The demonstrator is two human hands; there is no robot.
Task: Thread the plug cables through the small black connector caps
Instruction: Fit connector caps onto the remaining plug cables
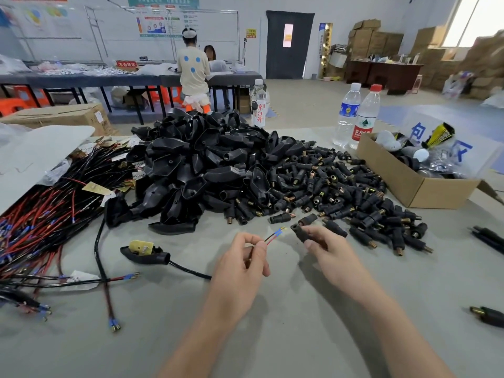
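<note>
Two bare forearms reach in from the bottom edge over the grey worktop (272, 336). The left hand (240, 264) has its fingers curled, and thumb and forefinger pinch a thin black cable (191, 270) near its free end. Short red and black wire ends (275, 235) with blue sleeves stick out past the fingertips, pointing up and to the right. The right hand (324, 249) grips a small black connector cap (300, 231) between thumb and fingers, tilted with one end towards the wires. The wire tips sit just beside that end and do not visibly enter it. The hands are near each other but do not touch.

The cable trails left from under the left hand to a half plug shell (146, 253) lying on the worktop with a yellowish circuit board in it.

Behind the hands a heap of loose connector caps (341, 186), many with brass ends, spreads to the right. A taller mound of black plug shells (196, 165) stands to its left. Further left lies a bundle of red and black wires (41, 214), partly under a white sheet (35, 148). An open cardboard box (409, 184) sits at the right, with two water bottles (357, 115) beside it. Two people stand at a far table.
</note>
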